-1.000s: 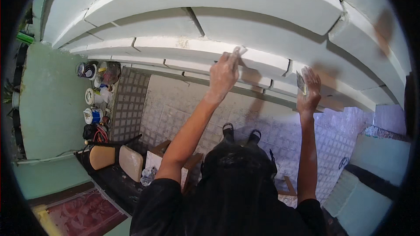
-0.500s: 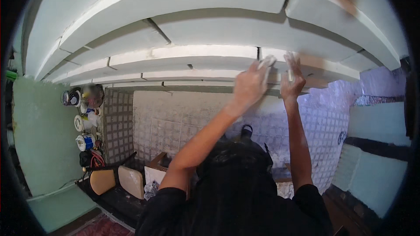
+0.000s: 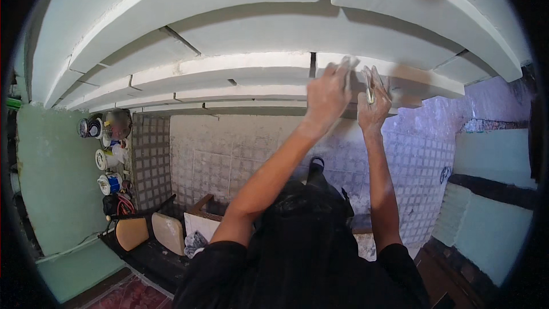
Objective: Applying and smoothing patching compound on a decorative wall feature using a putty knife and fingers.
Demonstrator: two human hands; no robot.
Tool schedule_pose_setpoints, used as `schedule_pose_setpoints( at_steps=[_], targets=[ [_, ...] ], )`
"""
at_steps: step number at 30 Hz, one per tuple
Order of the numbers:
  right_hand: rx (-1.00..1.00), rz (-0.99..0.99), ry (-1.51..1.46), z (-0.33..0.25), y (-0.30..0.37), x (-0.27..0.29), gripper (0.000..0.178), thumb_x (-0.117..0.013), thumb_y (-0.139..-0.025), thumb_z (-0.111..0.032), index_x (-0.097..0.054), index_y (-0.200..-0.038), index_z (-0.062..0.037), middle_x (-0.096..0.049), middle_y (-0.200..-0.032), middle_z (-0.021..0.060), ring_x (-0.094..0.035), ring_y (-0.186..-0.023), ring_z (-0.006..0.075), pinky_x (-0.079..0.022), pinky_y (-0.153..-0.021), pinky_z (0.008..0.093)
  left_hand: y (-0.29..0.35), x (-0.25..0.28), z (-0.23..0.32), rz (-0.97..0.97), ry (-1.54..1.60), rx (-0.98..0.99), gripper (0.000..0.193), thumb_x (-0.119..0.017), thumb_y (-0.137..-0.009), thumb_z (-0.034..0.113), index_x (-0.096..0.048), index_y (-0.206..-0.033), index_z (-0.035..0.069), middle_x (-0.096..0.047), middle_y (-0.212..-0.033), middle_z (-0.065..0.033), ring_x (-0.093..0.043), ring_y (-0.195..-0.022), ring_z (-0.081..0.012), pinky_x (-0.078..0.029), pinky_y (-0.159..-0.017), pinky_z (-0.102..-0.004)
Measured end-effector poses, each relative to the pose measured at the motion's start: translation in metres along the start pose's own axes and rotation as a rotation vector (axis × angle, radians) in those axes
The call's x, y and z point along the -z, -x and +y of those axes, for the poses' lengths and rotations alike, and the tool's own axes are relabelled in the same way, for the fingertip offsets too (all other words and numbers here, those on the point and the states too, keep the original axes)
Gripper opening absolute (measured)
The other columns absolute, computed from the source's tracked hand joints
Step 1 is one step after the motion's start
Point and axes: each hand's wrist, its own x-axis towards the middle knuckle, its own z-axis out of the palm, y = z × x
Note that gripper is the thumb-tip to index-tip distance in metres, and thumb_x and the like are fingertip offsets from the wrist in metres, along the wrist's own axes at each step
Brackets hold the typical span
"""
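Rows of smooth white blocks [image 3: 251, 63] run across the front, with dark vertical gaps between some of them. My left hand [image 3: 329, 96] is at a white block just right of one such gap, its back toward me and its fingers stretched up to the block's edge. To its right my right hand [image 3: 374, 103] is raised against the same row, fingers stretched up and slightly apart. White dust or paste coats the fingers of both hands. Whether a small thing sits between the fingers is too blurred to tell.
A tiled floor [image 3: 206, 166] lies below, with my dark shoe [image 3: 316, 163] on it. At left, white tubs [image 3: 106, 159] line a green wall [image 3: 57, 177]. Two chairs [image 3: 167, 233] stand at lower left, near a white-topped table [image 3: 201, 226]. Pale green panels [image 3: 494, 160] are at right.
My view has shifted, so the blocks and gaps appear farther left. Both hands stay at the same row; the right hand has turned a little and its fingers have shifted left.
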Motion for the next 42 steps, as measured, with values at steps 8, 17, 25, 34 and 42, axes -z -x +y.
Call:
schedule_pose_setpoints(
  at_steps=[8, 17, 25, 34, 42],
  targets=[
    [0.033, -0.039, 0.092, 0.008, -0.003, 0.012, 0.054, -0.054, -0.073, 0.003, -0.067, -0.125, -0.0077, -0.066, -0.129, 0.0119, -0.053, -0.133, 0.0314, -0.022, -0.12, 0.0536, -0.005, 0.032, -0.03, -0.059, -0.276, 0.307, 0.032, -0.065, -0.082, 0.007, -0.072, -0.113, 0.012, -0.067, -0.086, -0.0144, -0.066, -0.07, -0.0348, -0.053, -0.06, -0.0446],
    [0.003, -0.108, 0.096, 0.002, -0.001, 0.014, 0.057, -0.054, -0.075, 0.003, -0.064, -0.13, -0.0101, -0.063, -0.134, 0.009, -0.051, -0.135, 0.0291, -0.018, -0.122, 0.0542, 0.001, 0.025, -0.031, -0.057, -0.23, 0.205, 0.039, -0.067, -0.076, 0.002, -0.072, -0.113, 0.012, -0.064, -0.081, -0.0132, -0.065, -0.068, -0.0338, -0.052, -0.059, -0.0454],
    [0.01, -0.124, 0.084, 0.005, -0.002, 0.011, 0.058, -0.054, -0.075, 0.003, -0.065, -0.13, -0.0107, -0.062, -0.136, 0.0082, -0.049, -0.136, 0.0272, -0.015, -0.123, 0.0533, 0.01, 0.045, -0.068, -0.029, -0.272, 0.152, 0.05, -0.067, -0.079, 0.009, -0.062, -0.129, 0.01, -0.064, -0.09, -0.0128, -0.066, -0.07, -0.0338, -0.054, -0.059, -0.0454],
    [0.025, -0.082, 0.052, 0.002, 0.001, 0.002, 0.058, -0.054, -0.075, 0.002, -0.063, -0.132, -0.0092, -0.061, -0.137, 0.0089, -0.049, -0.137, 0.0272, -0.014, -0.123, 0.0508, 0.024, 0.098, -0.126, 0.136, -0.292, 0.062, 0.032, -0.065, -0.088, 0.009, -0.069, -0.12, 0.012, -0.065, -0.081, -0.0127, -0.063, -0.065, -0.0337, -0.051, -0.058, -0.0437],
    [0.077, -0.086, 0.134, 0.017, 0.006, 0.004, 0.065, -0.057, -0.076, 0.007, -0.059, -0.136, -0.0179, -0.058, -0.142, 0.0029, -0.045, -0.14, 0.0246, -0.013, -0.123, 0.0507, 0.015, 0.11, -0.136, 0.144, -0.393, 0.236, 0.03, -0.064, -0.09, 0.01, -0.071, -0.118, 0.014, -0.064, -0.081, -0.0132, -0.065, -0.065, -0.0316, -0.051, -0.056, -0.0437]
  ],
)
